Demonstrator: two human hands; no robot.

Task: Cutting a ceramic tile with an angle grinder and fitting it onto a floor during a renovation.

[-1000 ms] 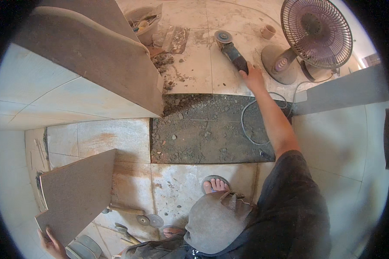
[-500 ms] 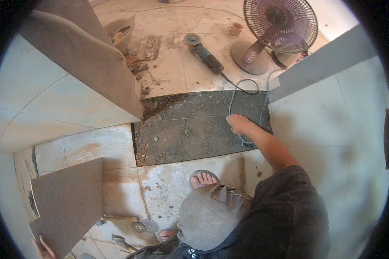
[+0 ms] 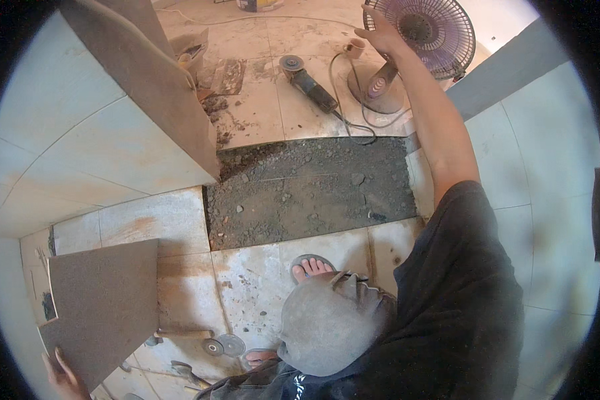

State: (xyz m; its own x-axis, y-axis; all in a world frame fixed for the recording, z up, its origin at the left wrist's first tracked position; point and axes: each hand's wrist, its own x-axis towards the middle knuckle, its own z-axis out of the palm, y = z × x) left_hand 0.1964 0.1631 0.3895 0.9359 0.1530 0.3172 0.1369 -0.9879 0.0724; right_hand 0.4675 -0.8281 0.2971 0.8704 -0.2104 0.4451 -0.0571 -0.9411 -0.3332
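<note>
A: Step in hand?

B: Probably prep round the gravel bed (image 3: 293,207): at a guess, getting the grinder cord (image 3: 373,137) out of the way, with the notched tile (image 3: 107,293) kept ready. Not certain.

A: Tile where?

B: Left of the gravel bed, on its near side, apart from it. Tilted, dark face toward the camera, notch on the outer edge.

A: Left hand (image 3: 67,382)?

B: At the tile's near outer corner. One digit on the dark face, another outside the edge; looks pinched over it, only slightly open. Force: can't tell.

A: Right hand (image 3: 382,32)?

B: Stretched beyond the gravel bed, in front of the fan (image 3: 447,40). Fingers wide apart, nothing visible in them. Contact with the fan: can't tell.

A: Angle grinder (image 3: 310,87)?

B: Lying beyond the gravel bed, disc end farthest off. Cord looped down to the bed's far edge. Cup (image 3: 355,48) also beyond, just beside the right hand.

A: Next move?

B: If fitting the tile: calls for cord fully off that far edge, loose stones (image 3: 240,209) in the gravel bed levelled, then right hand on the tile for a two-handed carry. Mind the notch; could crack there.
</note>
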